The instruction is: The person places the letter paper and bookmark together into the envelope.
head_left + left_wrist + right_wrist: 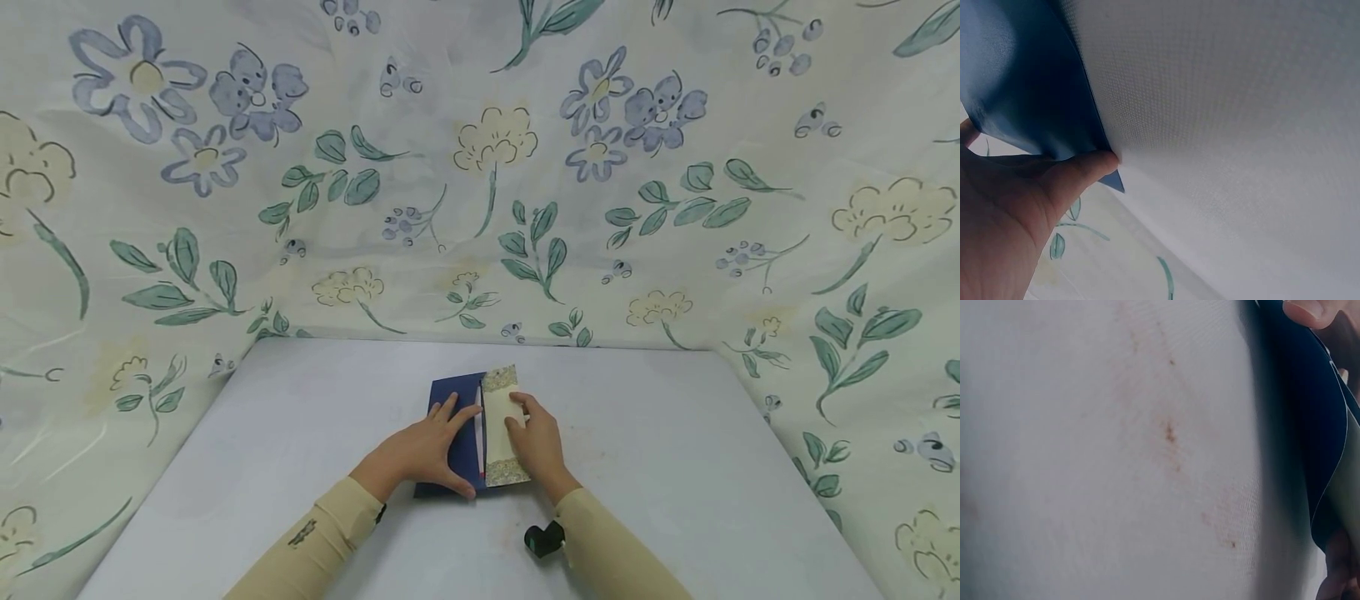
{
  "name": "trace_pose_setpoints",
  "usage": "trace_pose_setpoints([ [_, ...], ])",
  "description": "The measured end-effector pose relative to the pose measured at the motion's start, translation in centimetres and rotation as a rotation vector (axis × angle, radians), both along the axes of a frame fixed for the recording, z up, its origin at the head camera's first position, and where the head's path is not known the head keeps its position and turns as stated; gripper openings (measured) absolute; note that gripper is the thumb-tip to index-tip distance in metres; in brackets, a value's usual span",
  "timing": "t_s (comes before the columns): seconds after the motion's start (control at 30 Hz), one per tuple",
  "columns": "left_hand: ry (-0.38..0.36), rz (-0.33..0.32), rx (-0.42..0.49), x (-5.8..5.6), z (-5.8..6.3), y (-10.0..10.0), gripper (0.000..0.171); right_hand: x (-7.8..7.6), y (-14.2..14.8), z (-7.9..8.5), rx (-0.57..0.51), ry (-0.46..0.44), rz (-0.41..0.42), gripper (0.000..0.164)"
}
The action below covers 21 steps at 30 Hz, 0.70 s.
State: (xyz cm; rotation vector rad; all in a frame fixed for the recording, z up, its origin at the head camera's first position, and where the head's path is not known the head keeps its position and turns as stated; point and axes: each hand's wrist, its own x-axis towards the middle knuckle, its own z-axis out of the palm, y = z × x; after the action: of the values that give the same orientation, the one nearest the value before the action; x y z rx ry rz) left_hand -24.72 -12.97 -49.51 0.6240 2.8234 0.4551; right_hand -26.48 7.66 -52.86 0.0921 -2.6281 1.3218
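A dark blue folded card (467,446) lies on the table, with a cream flap (501,429) on its right that has patterned bands at top and bottom. Between the blue side and the flap runs a narrow gap with a pale pinkish strip (478,433) inside. My left hand (431,450) rests spread over the blue side; the left wrist view has its thumb (1088,175) along the card's edge. At the flap's right edge my right hand (542,442) grips with thumb and fingers. The right wrist view catches the card's blue side (1297,419) bowed, fingertips at both ends.
The white table (315,425) spreads around the card, with faint brownish stains (1169,433) beside it. A flowered cloth (420,208) hangs behind and along both sides. A small black device (543,540) sits at my right wrist.
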Motion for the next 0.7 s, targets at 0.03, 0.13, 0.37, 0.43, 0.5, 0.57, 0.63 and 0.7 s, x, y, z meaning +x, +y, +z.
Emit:
trace_pose_setpoints([
  [0.03, 0.0, 0.0, 0.001, 0.0, 0.01, -0.01, 0.126, -0.01, 0.0, 0.0, 0.002, 0.002, -0.002, 0.041],
  [0.13, 0.002, -0.003, 0.007, 0.01, 0.04, -0.03, 0.125, 0.04, -0.02, 0.04, 0.013, 0.005, 0.0, 0.041],
  [0.37, 0.008, -0.011, 0.011, 0.0, 0.06, 0.05, 0.125, 0.04, -0.05, -0.18, 0.038, 0.032, 0.025, 0.04],
  [0.43, 0.011, -0.013, 0.01, -0.03, 0.11, 0.08, 0.125, 0.0, -0.06, -0.24, 0.029, 0.03, 0.027, 0.041],
  [0.5, 0.014, -0.014, 0.005, -0.03, 0.08, 0.09, 0.125, 0.01, -0.07, -0.25, 0.019, 0.03, 0.029, 0.041],
  [0.57, 0.014, -0.014, 0.001, -0.02, 0.05, 0.1, 0.125, 0.07, -0.08, -0.22, 0.011, 0.026, 0.03, 0.042],
  [0.63, 0.013, -0.01, -0.004, 0.02, 0.04, 0.1, 0.125, 0.1, -0.08, -0.2, 0.002, 0.022, 0.03, 0.043],
  [0.7, 0.011, -0.007, -0.008, 0.05, 0.09, 0.07, 0.126, 0.12, -0.08, -0.19, -0.007, 0.017, 0.025, 0.042],
])
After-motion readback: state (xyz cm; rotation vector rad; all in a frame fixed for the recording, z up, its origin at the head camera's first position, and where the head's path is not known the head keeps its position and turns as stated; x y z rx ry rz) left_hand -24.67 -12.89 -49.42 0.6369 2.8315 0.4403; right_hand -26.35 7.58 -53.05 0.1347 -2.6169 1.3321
